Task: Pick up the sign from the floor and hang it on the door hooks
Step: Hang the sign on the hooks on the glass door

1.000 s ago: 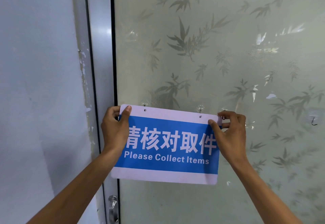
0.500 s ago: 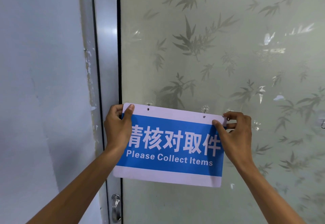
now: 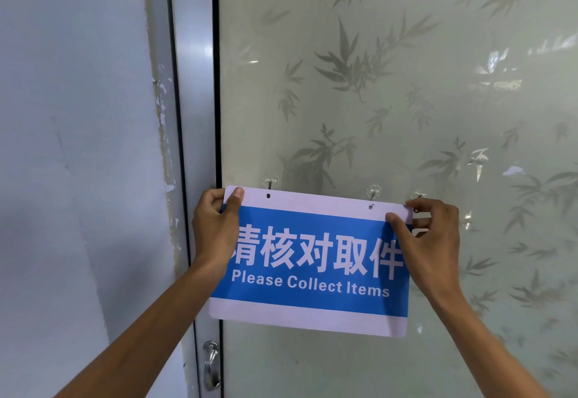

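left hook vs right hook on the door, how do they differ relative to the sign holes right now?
1. The left hook sits wholly above the sign; the left hole below it looks dark and empty. The right hook reaches down to the right hole, where a metal tip shows.
2. The left hook's clear pad looks faint; the right hook's pad catches more glare.

Shared: both are small clear stick-on hooks on the frosted door, near the sign's top edge.

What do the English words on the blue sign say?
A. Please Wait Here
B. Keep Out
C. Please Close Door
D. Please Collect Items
D: the sign, held against the glass door by the left hand and right hand, reads "Please Collect Items" in white under the Chinese characters.
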